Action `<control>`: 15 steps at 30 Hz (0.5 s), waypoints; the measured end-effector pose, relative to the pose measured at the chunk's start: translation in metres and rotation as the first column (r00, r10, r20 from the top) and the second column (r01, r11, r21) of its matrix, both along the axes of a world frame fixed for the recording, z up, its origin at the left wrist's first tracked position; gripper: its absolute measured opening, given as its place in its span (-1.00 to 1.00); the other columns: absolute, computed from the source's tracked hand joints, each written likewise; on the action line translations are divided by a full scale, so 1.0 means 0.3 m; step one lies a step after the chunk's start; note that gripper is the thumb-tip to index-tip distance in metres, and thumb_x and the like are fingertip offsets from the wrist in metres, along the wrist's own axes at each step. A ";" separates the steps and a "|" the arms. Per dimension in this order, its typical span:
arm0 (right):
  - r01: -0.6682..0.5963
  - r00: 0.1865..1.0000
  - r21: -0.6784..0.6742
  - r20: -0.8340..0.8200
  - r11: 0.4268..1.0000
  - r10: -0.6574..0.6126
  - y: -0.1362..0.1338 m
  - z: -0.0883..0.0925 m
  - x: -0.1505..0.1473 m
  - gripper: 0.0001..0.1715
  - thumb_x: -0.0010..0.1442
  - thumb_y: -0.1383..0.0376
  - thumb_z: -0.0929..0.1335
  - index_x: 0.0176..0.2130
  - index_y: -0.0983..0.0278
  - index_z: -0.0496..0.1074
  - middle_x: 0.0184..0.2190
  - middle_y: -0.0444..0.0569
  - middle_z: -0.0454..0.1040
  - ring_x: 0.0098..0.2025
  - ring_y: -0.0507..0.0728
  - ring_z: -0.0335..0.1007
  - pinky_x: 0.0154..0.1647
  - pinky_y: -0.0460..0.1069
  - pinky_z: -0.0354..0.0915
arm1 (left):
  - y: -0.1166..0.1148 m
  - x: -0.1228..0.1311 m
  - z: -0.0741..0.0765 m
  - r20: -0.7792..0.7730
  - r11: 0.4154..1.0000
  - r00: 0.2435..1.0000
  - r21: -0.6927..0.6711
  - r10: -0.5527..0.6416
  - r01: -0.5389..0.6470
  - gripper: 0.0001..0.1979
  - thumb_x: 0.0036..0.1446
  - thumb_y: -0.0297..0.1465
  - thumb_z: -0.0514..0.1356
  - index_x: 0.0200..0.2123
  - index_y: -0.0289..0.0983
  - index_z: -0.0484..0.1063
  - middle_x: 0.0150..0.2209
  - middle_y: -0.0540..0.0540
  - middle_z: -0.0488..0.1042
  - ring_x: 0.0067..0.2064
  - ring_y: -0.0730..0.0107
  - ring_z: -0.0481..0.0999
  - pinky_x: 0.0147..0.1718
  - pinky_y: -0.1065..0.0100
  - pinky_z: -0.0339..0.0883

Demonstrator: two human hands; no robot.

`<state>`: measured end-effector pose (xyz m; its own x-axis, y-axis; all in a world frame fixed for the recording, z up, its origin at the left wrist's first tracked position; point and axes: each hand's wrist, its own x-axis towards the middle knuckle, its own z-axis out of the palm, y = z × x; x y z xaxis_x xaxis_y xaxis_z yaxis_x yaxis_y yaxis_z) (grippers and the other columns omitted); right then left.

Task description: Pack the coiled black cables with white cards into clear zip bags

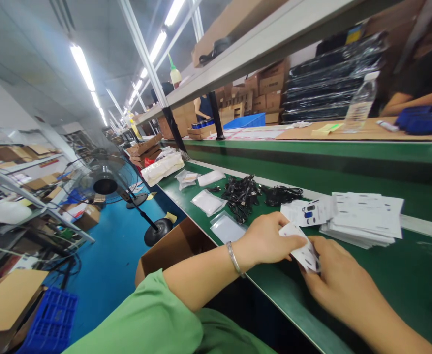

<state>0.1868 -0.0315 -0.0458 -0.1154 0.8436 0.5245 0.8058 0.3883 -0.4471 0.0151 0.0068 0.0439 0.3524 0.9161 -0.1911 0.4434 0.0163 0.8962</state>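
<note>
My left hand (267,241), with a metal bangle (233,258) on the wrist, and my right hand (337,280) both grip a folded white printed card (304,253) above the green workbench (349,285). A loose card (308,212) lies just beyond them, against a stack of white printed sheets (363,219). Bundled black cables (241,196) and a smaller coil (280,195) lie further along the bench. Clear plastic bags (226,227) and white packets (207,202) lie near my left hand.
An open cardboard box (175,250) sits below the bench edge, by my left arm. A standing fan (105,179) is on the blue floor, and a blue crate (49,322) is at lower left. Across the bench, a co-worker's arm (415,101) reaches near blue containers (418,120) and a water bottle (359,103).
</note>
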 end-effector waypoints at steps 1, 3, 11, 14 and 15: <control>0.004 1.000 0.020 0.010 1.000 -0.004 0.000 -0.006 -0.002 -0.77 0.06 0.30 0.27 -0.21 0.17 0.37 -0.35 0.08 0.53 -0.28 0.32 0.54 -0.30 0.16 0.41 | 0.006 -0.001 0.004 0.015 1.000 1.000 -0.027 -0.003 0.003 -0.67 0.01 -0.39 0.48 -0.24 -0.24 0.40 -0.43 0.10 0.48 -0.42 0.45 0.48 -0.42 0.45 0.31; 0.010 1.000 0.068 0.023 0.998 -0.011 0.001 -0.023 -0.008 -0.66 0.08 0.32 0.28 -0.10 0.21 0.38 -0.24 0.13 0.57 -0.18 0.35 0.57 -0.20 0.18 0.45 | 0.009 0.002 0.010 0.043 0.998 0.999 -0.068 0.013 -0.010 -0.61 -0.11 -0.46 0.54 -0.28 -0.27 0.42 -0.42 0.12 0.47 -0.40 0.51 0.44 -0.42 0.47 0.29; 0.036 0.999 0.186 -0.010 0.982 -0.035 -0.003 -0.017 0.010 -0.26 0.17 0.16 0.36 0.29 0.18 0.17 0.24 0.33 0.41 0.29 0.62 0.32 0.20 0.46 0.28 | -0.008 0.016 -0.017 0.104 0.998 0.993 0.005 0.062 -0.063 -0.71 -0.01 -0.48 0.43 -0.30 -0.24 0.37 -0.41 0.12 0.45 -0.37 0.44 0.45 -0.31 0.40 0.33; 0.093 0.993 0.216 -0.097 0.972 -0.073 -0.024 0.026 0.014 -0.56 0.21 0.12 0.34 0.08 0.11 0.33 0.04 0.20 0.53 0.19 0.55 0.41 0.20 0.43 0.25 | -0.011 0.000 -0.024 0.041 0.952 0.990 0.272 0.133 -0.139 -0.73 0.07 -0.37 0.40 -0.37 -0.21 0.32 -0.40 0.10 0.44 -0.31 0.41 0.42 -0.29 0.40 0.26; 0.122 0.986 0.203 -0.133 0.971 -0.096 -0.030 0.039 0.009 -0.73 0.24 0.10 0.34 -0.07 0.10 0.38 -0.12 0.13 0.56 0.06 0.49 0.49 0.14 0.38 0.30 | -0.016 -0.004 -0.024 0.034 0.939 0.989 0.312 0.142 -0.145 -0.74 0.10 -0.34 0.38 -0.38 -0.20 0.30 -0.41 0.09 0.43 -0.32 0.40 0.41 -0.30 0.39 0.25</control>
